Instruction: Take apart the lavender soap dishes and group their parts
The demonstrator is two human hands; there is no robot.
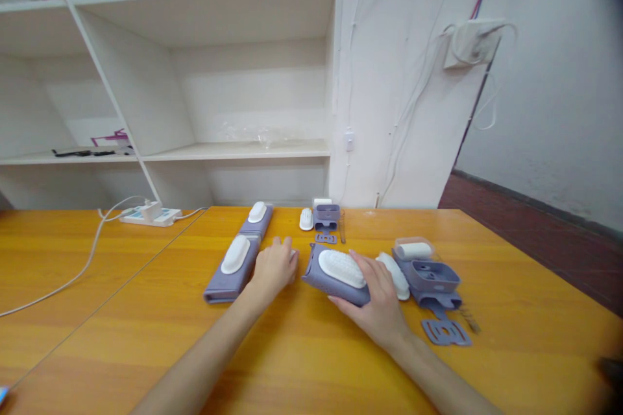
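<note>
My right hand point(377, 298) grips a purple case with a white ribbed pad point(338, 272), tilted up off the orange table point(311, 350). My left hand point(273, 268) rests on the table with fingers curled, beside an assembled purple case with a white oval top point(232, 266); whether it holds anything is hidden. A second assembled case point(256, 216) lies farther back. Right of my right hand are a white pad point(396, 274), an open purple tray point(431, 275), a clear lid with a white block point(413, 249) and a flat purple clip point(446, 332).
More loose parts sit at the back middle: a white pad point(305, 218), a small purple tray point(326, 214) and a clip point(325, 238). A white power strip point(148, 214) with cable lies back left. White shelves point(233, 149) and a wall stand behind.
</note>
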